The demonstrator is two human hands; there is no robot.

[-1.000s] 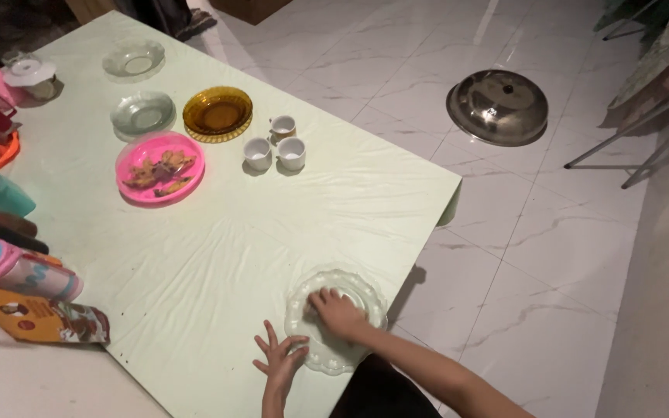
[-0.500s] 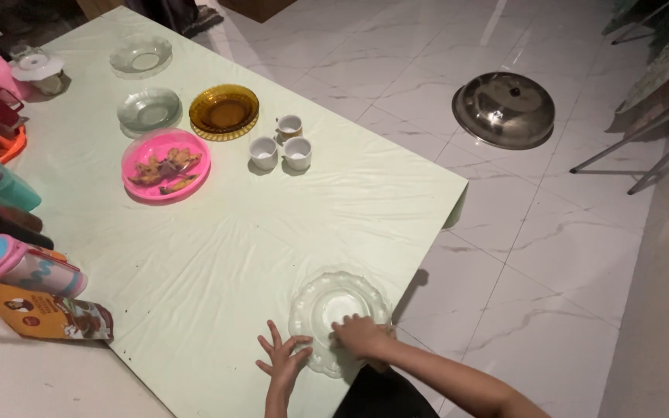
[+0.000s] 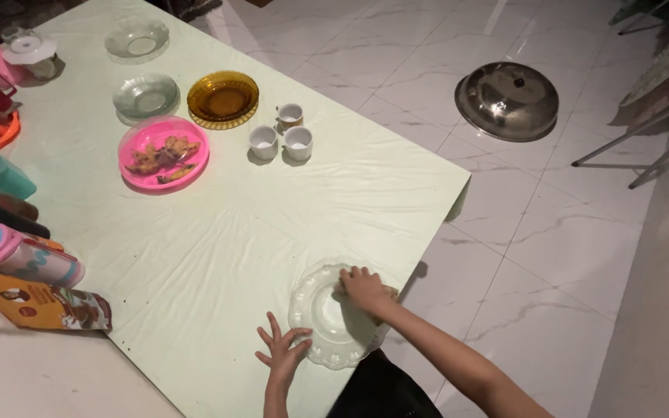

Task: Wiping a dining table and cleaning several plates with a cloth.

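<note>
A clear glass plate with a scalloped rim lies near the table's front corner. My right hand rests on its far right part, fingers pressed down on something small and yellowish that I cannot make out. My left hand lies flat on the pale green tablecloth, fingers spread, touching the plate's left rim. It holds nothing.
Farther back stand a pink plate with food scraps, an amber glass dish, two clear glass bowls, and three small white cups. Bottles and a snack pouch line the left edge. A metal dome lid lies on the floor.
My right hand slid over the plate, from its upper left to its near edge, then up to its far right part. My left hand stayed at the rim.
</note>
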